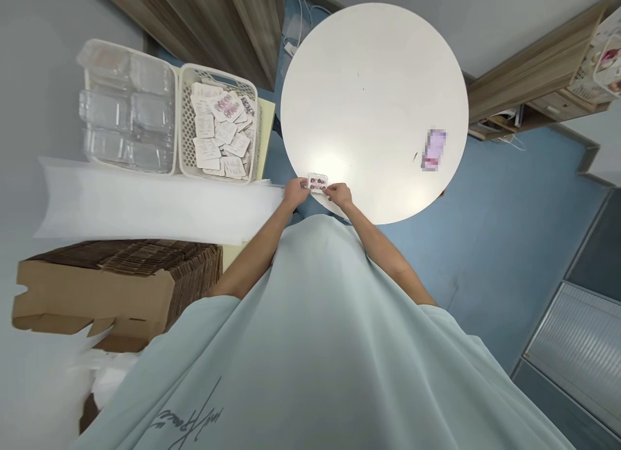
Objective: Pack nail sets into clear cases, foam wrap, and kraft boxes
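At the near edge of a round white table [378, 81], both hands hold a small white card [317, 183] with two rows of small dark-red and pinkish oval pieces, perhaps press-on nails. My left hand [295, 193] pinches the card's left side. On its right side, the fingers of my right hand [338, 194] close at the lower right corner, by the pieces. The card is roughly level, and its underside is hidden.
To the left stands a white basket [185, 130] of printed cards [226, 133]. Beside it, another basket holds clear plastic boxes [152, 110]. White sheeting [145, 207] and flattened cardboard boxes [92, 288] lie nearer. A blurred purple item [434, 149] rests on the table's right side.
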A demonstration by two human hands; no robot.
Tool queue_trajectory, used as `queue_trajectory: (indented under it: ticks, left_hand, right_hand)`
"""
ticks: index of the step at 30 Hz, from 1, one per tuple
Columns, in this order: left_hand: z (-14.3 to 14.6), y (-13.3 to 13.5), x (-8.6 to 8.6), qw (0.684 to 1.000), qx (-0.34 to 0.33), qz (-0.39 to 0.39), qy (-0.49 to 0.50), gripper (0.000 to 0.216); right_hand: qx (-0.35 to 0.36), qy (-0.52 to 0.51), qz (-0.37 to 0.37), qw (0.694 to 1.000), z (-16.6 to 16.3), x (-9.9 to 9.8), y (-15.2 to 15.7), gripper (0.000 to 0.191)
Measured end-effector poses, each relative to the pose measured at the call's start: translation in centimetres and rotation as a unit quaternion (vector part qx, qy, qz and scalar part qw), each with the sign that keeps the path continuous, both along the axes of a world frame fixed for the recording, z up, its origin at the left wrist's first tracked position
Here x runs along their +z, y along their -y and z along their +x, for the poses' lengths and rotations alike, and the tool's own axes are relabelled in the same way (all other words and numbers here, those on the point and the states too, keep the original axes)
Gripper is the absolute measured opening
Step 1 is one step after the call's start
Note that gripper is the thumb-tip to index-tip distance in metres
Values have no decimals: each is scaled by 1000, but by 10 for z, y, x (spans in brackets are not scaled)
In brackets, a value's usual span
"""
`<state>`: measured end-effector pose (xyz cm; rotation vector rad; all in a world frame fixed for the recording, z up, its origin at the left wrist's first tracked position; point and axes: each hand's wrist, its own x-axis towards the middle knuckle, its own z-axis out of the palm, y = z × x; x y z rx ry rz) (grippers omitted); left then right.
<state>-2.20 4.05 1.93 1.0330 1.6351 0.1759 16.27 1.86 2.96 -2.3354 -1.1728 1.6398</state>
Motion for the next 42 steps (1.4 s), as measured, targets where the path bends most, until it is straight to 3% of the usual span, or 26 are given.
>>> queue_trajectory:
  ticks: [7, 13, 19, 25, 29, 32, 36, 42]
  left_hand:
    - [6, -4, -12, 999, -17, -16, -26, 56]
    - [7, -1, -10, 1000, 0, -9, -3, 47]
    - [-19, 19, 12, 998, 46, 14, 50, 50]
    - [-71, 54, 40, 984, 158, 64, 51, 40]
    - [-110, 78, 50, 961, 260, 70, 60, 35]
    - [-141, 96, 51, 952, 288, 104, -17, 32]
    - [-177, 112, 44, 939, 290, 147, -114, 45]
    - [-208, 113, 30, 954, 246, 127, -117, 71]
  right_hand:
    - [-10, 20, -15, 1000, 0, -14, -1, 16]
    - [-10, 17, -10, 1000, -1, -11, 0, 14]
    - [25, 10, 1, 1000, 4, 6, -1, 14]
    - [92, -27, 63, 993, -7, 42, -2, 19]
    - [167, -40, 96, 980, -34, 63, -8, 20]
    - [229, -50, 115, 965, -65, 73, -13, 23]
    - [304, -57, 136, 941, -116, 81, -22, 23]
    - [384, -66, 142, 910, -187, 85, -31, 22]
